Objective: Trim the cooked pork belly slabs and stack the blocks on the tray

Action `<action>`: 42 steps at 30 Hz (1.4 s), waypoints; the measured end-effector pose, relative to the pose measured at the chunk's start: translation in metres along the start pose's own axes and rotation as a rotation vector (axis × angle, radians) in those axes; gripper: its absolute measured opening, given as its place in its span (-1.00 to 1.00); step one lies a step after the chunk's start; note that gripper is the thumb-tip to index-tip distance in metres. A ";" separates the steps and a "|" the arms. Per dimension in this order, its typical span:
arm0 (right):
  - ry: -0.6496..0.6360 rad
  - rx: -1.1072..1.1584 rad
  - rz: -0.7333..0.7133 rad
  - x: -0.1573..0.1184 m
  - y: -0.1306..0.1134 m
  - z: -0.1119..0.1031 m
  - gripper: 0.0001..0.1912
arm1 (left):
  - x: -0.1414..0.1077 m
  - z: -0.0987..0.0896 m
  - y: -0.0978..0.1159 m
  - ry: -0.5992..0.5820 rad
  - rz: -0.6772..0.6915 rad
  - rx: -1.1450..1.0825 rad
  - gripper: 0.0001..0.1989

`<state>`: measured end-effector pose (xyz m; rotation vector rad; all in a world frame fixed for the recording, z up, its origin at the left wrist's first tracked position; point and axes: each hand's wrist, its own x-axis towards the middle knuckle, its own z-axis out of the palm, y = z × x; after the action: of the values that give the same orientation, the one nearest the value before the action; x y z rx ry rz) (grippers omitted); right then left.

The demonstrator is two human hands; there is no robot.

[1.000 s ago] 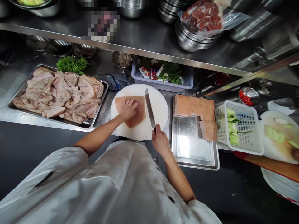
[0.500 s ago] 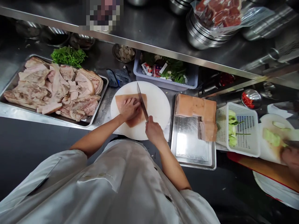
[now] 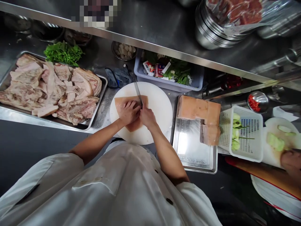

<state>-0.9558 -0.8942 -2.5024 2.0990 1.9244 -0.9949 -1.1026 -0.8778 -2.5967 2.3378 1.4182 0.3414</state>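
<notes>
A light brown slab of meat (image 3: pixel 134 126) lies on the round white cutting board (image 3: pixel 160 110). My left hand (image 3: pixel 129 112) rests on the slab with its fingers spread. My right hand (image 3: pixel 148 117) is closed round the handle of a long knife (image 3: pixel 138 91), close to the left fingertips. The blade lies across the slab's right part, its tip pointing away beyond the board's far edge. To the right, a metal tray (image 3: pixel 192 157) holds several square-cut slabs (image 3: pixel 199 108). At the left, another tray (image 3: pixel 94 117) is filled with pale cooked meat (image 3: pixel 54 91).
Behind the board stand a bluish bin (image 3: pixel 164 83) of greens and packets and a bowl of white pieces (image 3: pixel 124 51). A metal shelf edge (image 3: pixel 150 47) crosses above. On the right are a white basket (image 3: pixel 257 138) and another person's hand (image 3: pixel 291 160).
My right hand has moved left and away from me with the knife, whose tip now reaches past the board's far edge. My left hand stays on the slab. The view has shifted slightly.
</notes>
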 end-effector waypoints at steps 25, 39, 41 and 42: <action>-0.002 0.065 0.063 -0.099 0.121 0.053 -0.61 | -0.002 0.004 0.000 0.039 -0.020 -0.073 -0.63; 0.052 -0.138 0.152 -0.129 0.043 0.051 -0.73 | -0.032 -0.023 -0.107 0.067 -0.058 -0.100 -0.62; -0.001 -0.145 0.122 -0.137 0.014 0.050 -0.76 | -0.028 -0.017 -0.108 0.097 -0.043 -0.105 -0.64; -0.034 -0.144 0.107 -0.138 0.001 0.050 -0.76 | -0.027 -0.013 -0.108 0.116 -0.039 -0.105 -0.66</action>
<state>-0.9700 -1.0362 -2.4668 2.0666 1.7900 -0.8387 -1.2064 -0.8542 -2.6330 2.2352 1.4595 0.5344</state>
